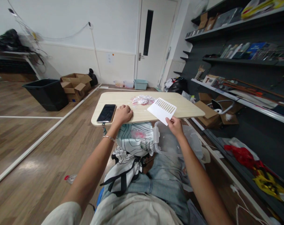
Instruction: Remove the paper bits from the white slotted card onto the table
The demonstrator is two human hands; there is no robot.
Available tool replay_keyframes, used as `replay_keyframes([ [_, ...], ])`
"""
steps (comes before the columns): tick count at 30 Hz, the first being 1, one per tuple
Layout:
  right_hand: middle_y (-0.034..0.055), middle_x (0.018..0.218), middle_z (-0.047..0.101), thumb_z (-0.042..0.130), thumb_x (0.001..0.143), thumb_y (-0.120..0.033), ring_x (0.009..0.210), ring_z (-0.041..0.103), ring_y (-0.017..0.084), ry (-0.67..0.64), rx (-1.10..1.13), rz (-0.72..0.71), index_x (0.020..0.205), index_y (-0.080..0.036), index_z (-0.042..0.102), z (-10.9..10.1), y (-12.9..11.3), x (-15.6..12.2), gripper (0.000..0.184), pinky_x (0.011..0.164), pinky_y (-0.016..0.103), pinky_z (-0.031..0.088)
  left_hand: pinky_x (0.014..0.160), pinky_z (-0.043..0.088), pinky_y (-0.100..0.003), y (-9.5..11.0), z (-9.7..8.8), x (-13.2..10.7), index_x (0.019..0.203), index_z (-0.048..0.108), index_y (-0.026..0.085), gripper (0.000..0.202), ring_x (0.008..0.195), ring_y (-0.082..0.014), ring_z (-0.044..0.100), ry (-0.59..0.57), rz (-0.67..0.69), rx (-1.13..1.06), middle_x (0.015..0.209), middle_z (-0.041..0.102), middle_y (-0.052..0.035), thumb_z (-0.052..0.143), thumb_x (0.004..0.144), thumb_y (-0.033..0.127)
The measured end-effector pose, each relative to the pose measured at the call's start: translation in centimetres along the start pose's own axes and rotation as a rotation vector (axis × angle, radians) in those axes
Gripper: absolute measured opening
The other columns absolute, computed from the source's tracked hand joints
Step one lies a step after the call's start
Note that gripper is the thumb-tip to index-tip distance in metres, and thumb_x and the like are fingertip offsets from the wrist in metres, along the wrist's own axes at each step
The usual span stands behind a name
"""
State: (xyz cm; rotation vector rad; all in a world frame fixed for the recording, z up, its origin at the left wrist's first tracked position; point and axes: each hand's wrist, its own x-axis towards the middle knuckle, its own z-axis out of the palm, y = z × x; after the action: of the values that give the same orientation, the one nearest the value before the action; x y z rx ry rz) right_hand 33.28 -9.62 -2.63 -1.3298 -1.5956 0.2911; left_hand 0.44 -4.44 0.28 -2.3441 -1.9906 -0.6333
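Phone [106, 113] lies flat at the near left edge of the surface [191, 107], likely parked clear of the work. Left hand [123, 114] sits just beside it, fingers curled on nothing, resting at the near edge, seemingly to steady things. Scrap pile [143, 99] sits toward the far edge. A slotted card [162, 110] tilts over the near edge, pinched by its corner in the right hand [175, 126], probably to keep the slots in view.

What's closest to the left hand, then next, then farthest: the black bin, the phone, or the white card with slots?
From the left hand, in the head view:
1. The phone: right beside it on the table, on its left.
2. The white card: off to its right, held by the right hand.
3. The black bin: far away on the floor, to the left.
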Motion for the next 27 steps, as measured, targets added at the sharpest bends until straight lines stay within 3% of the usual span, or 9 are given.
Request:
replay_keyframes([
  [10,0.0016,0.057,0.060,0.062,0.088,-0.052,0.062,0.059,0.019,0.091,-0.104,-0.030,0.083,-0.016,0.074,-0.3,-0.2,-0.9,0.038,0.056,0.026,0.042,0.105,0.044,-0.043,-0.2,0.0,0.2,0.121,0.065,0.018,0.040,0.121,-0.0316,0.060,0.011,0.003,-0.014,0.128,0.063,-0.0164,0.040,0.101,0.042],
  [27,0.0091,0.080,0.077,0.066,0.080,-0.059,0.073,0.071,0.027,0.016,0.212,0.053,0.094,-0.013,0.076,0.2,0.7,0.6,0.048,0.062,0.032,0.053,0.104,0.044,-0.043,0.0,0.0,0.1,0.119,0.067,0.017,0.040,0.121,-0.0320,0.059,0.011,-0.001,-0.027,0.127,0.064,-0.0178,0.040,0.101,0.040],
])
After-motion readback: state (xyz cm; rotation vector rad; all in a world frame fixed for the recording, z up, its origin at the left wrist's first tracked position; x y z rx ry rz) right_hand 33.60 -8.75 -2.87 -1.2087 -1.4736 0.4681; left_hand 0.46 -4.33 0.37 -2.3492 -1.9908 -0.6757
